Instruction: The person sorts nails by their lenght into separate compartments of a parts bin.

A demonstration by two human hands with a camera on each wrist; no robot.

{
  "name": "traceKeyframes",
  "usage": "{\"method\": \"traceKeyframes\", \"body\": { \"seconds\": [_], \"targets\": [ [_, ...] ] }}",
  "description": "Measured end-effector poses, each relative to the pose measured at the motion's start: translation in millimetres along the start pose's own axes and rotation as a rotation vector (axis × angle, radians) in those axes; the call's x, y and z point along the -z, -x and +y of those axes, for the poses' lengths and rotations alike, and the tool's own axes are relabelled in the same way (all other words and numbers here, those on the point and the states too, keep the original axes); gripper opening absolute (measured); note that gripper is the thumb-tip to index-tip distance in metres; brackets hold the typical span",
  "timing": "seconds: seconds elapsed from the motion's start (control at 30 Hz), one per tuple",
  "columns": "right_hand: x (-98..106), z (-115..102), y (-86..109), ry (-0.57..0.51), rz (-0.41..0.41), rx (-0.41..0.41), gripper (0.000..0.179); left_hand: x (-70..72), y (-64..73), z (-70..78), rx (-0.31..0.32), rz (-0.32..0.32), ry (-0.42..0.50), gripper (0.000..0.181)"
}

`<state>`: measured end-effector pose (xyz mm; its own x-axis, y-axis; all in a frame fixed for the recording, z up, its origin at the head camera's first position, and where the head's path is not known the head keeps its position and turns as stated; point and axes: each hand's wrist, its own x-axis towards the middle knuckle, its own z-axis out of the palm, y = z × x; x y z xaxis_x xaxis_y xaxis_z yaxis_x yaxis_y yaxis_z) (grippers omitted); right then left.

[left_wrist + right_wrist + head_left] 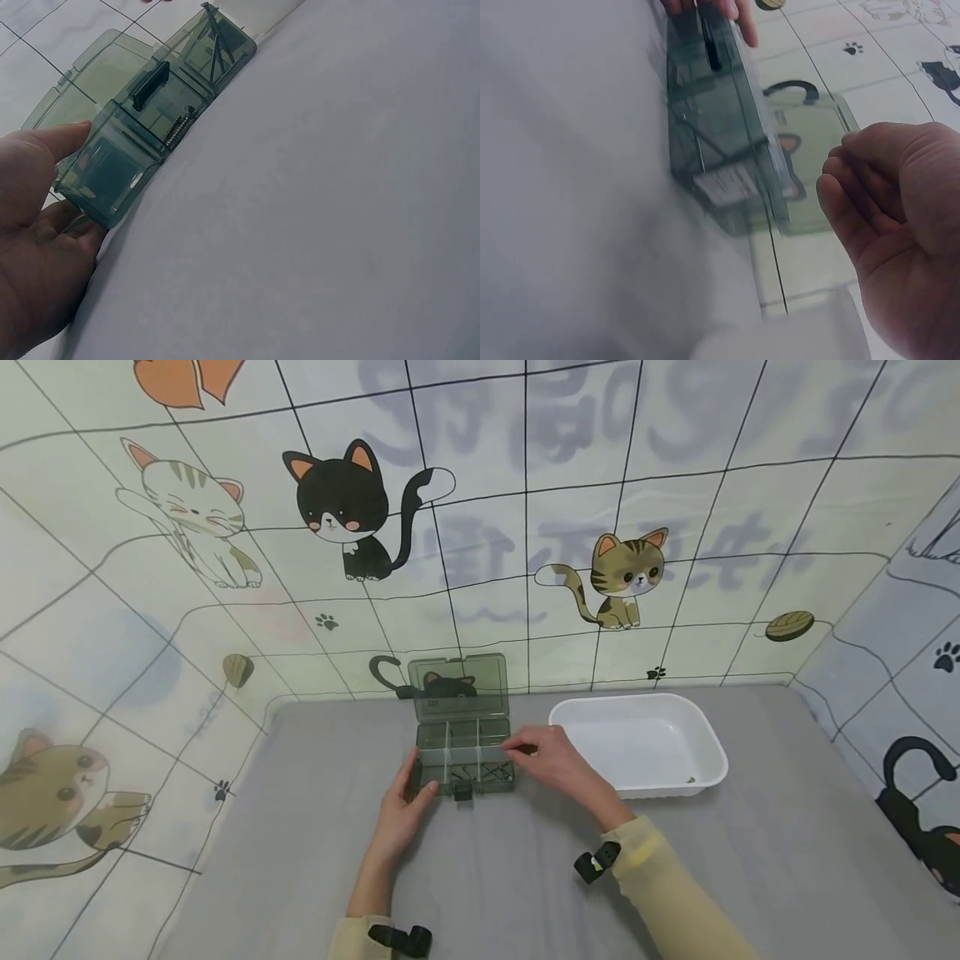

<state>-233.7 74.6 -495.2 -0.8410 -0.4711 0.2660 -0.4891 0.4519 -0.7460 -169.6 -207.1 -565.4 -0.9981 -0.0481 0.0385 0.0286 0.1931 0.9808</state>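
A green see-through compartment box [431, 732] stands with its hinged lid [461, 689] raised at the back. My left hand [397, 814] grips its left end, thumb at the front and fingers around the side. Threaded screws [180, 127] lie in the front middle compartment, and long thin dark pieces [215, 56] lean in the front right one. My right hand [551, 760] is over the box's right side, thumb and fingertips drawn together. Anything between those tips is too small or hidden to see. A dark latch [462, 791] sticks out at the box's front.
A white tray [716, 760] sits on the grey cloth [487, 877] to the right, with one tiny piece [692, 779] near its front edge. Behind the table rises a backdrop [487, 543] printed with cats. Both wrists wear small black cameras [592, 864].
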Motion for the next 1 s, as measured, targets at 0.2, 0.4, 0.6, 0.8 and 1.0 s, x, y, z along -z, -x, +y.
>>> {"method": "traceKeyframes", "body": {
  "seconds": [0.2, 0.4, 0.6, 0.8, 1.0],
  "targets": [
    [27, 11, 13.4, -0.001, 0.038, -0.016, 0.014, 0.8, 0.3, 0.2, 0.005, 0.001, -0.015, 0.072],
    [58, 30, 25.6, 0.058, 0.041, -0.046, 0.015, 1.5, 0.7, -1.4, -0.009, 0.009, -0.029, 0.071],
    [91, 52, 41.0, 0.114, -0.052, -0.151, 0.017, 1.6, 0.5, -1.9, -0.002, 0.005, -0.027, 0.072],
    [123, 68, 58.4, 0.168, -0.138, -0.248, 0.02, 0.9, 1.3, -2.1, 0.004, 0.006, -0.038, 0.073],
    [149, 92, 74.9, 0.263, -0.237, -0.287, 0.021, 0.5, 0.6, -3.3, 0.01, -0.004, -0.039, 0.073]
  ]
}}
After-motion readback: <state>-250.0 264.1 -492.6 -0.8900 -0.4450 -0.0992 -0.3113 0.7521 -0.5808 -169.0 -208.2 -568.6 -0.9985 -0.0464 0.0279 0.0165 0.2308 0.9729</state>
